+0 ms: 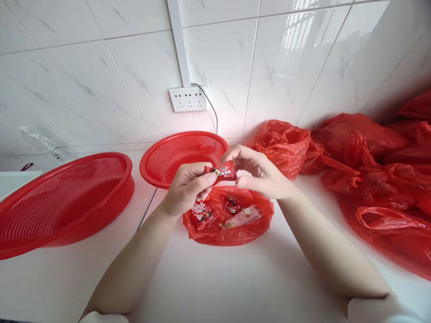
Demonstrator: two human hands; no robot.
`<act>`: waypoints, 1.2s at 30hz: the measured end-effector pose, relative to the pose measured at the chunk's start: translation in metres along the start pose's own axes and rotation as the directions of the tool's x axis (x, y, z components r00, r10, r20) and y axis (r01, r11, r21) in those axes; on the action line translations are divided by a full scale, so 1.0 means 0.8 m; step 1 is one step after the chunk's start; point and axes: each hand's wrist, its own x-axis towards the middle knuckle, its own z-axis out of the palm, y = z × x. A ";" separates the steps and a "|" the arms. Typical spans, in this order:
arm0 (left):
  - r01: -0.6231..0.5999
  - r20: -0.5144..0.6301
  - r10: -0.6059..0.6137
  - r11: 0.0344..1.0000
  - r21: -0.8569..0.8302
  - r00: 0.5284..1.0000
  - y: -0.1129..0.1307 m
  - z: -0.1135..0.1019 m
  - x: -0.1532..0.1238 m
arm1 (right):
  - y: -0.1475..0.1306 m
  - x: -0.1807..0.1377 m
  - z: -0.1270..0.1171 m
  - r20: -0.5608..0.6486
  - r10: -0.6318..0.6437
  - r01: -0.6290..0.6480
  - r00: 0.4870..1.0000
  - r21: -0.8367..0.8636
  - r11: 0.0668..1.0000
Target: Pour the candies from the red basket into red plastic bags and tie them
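Observation:
Both my hands hold a small red wrapped candy (222, 172) above an open red plastic bag (232, 233) on the white counter. My left hand (188, 186) pinches the candy's left end with thumb and fingers curled. My right hand (259, 172) pinches its right end. Inside the bag lie several more wrapped sweets, red ones (202, 214) and a pink packet (241, 217).
Two red mesh baskets stand behind: a large one (63, 202) at the left, a smaller one (183, 154) at the wall. Crumpled red plastic bags (370, 170) pile up at the right. A wall socket (187, 98) with a cable sits on the tiled wall.

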 end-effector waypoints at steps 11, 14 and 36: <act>-0.203 -0.201 0.165 0.961 -0.186 0.966 -0.019 0.036 0.003 | 0.021 0.004 0.036 0.031 0.049 -0.057 0.998 0.357 0.932; -0.175 -0.234 0.123 0.960 -0.219 0.964 -0.024 0.041 0.004 | 0.023 0.004 0.038 0.035 0.081 -0.089 0.996 0.394 0.915; -0.263 0.092 0.294 0.931 -0.254 0.951 -0.023 0.011 0.000 | -0.007 -0.006 0.034 0.161 -0.018 0.005 0.987 0.080 0.997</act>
